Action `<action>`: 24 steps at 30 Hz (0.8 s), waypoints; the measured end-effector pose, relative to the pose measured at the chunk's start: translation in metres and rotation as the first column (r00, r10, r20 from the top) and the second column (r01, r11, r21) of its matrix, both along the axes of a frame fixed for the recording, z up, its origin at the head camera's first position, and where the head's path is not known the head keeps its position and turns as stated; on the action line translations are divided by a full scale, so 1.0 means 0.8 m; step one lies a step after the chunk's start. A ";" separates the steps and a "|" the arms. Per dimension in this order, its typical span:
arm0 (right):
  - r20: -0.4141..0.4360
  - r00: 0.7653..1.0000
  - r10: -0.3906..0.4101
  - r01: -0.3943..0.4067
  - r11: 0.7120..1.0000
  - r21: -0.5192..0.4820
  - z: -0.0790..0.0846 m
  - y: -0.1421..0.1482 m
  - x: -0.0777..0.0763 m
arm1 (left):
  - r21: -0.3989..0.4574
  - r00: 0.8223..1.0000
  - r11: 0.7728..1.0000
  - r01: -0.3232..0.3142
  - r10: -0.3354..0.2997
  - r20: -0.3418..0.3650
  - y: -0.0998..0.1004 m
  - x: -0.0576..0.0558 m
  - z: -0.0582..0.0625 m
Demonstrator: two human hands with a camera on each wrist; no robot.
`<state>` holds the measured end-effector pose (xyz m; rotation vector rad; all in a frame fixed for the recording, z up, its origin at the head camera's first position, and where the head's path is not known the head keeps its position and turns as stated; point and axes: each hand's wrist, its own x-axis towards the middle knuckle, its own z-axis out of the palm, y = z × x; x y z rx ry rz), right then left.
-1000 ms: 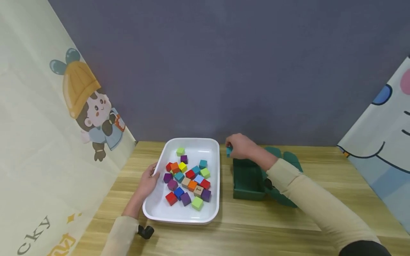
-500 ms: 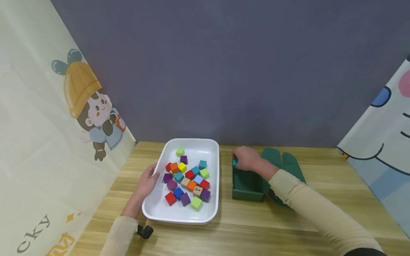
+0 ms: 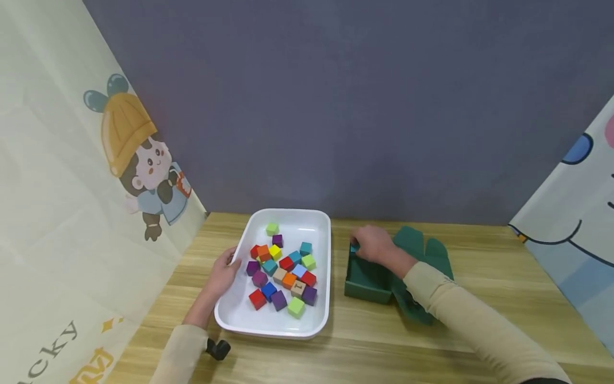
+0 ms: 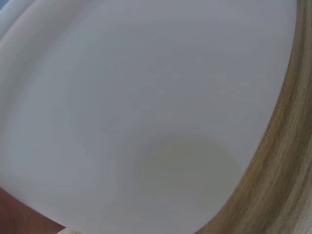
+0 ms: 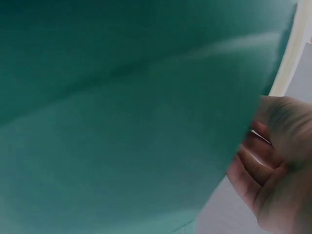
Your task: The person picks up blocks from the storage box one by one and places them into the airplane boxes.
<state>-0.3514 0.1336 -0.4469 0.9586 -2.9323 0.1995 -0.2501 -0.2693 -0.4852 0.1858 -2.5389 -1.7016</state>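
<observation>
In the head view, we look down on a wood-grained tabletop (image 3: 297, 365) spreading beneath both grips. Beyond them rises a dark grey-blue backdrop (image 3: 336, 106); past the left grip (image 3: 224, 273) hangs a pale cartoon-printed sheet (image 3: 48, 186), and well off beyond the right grip (image 3: 376, 244), another printed sheet (image 3: 566, 224). Our left grip holds the near-side rim of a white tray (image 3: 316, 229), thumb over the edge. The loose coloured cubes (image 3: 289, 280) lie in that tray, to the right of the left grip and apart from it. Our right grip is curled closed over a teal cube (image 3: 354, 248), of which just a sliver shows under the fingertips, within the far left corner of a green box (image 3: 368, 290). The box's flaps (image 3: 436, 261) spread out beneath and beyond the right forearm.

In the left wrist view, the tray's white side fills most of the picture; only a scrap of skin shows, so we cannot tell the finger spacing.

In the right wrist view, green card stretches beside our right grip's bent fingers; the teal cube is hidden.
</observation>
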 end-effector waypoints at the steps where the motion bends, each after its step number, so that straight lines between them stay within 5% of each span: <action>1: -0.005 1.000 0.000 0.000 1.000 0.000 -0.002 0.001 0.000 | 0.001 1.000 1.000 -0.003 0.003 0.002 0.000 0.000 0.000; 8: -0.024 1.000 0.012 -0.011 0.999 0.036 -0.011 0.003 -0.002 | -0.011 1.000 1.000 -0.016 0.016 -0.010 0.001 -0.001 -0.003; 16: -0.024 0.999 -0.048 0.048 0.999 0.001 0.003 0.003 -0.006 | -0.005 1.000 1.000 -0.016 0.016 -0.001 0.001 0.002 -0.003; 24: 0.004 0.996 -0.090 0.089 0.988 0.124 0.005 -0.002 -0.014 | -0.014 1.000 1.000 -0.021 0.021 0.004 0.002 0.001 -0.002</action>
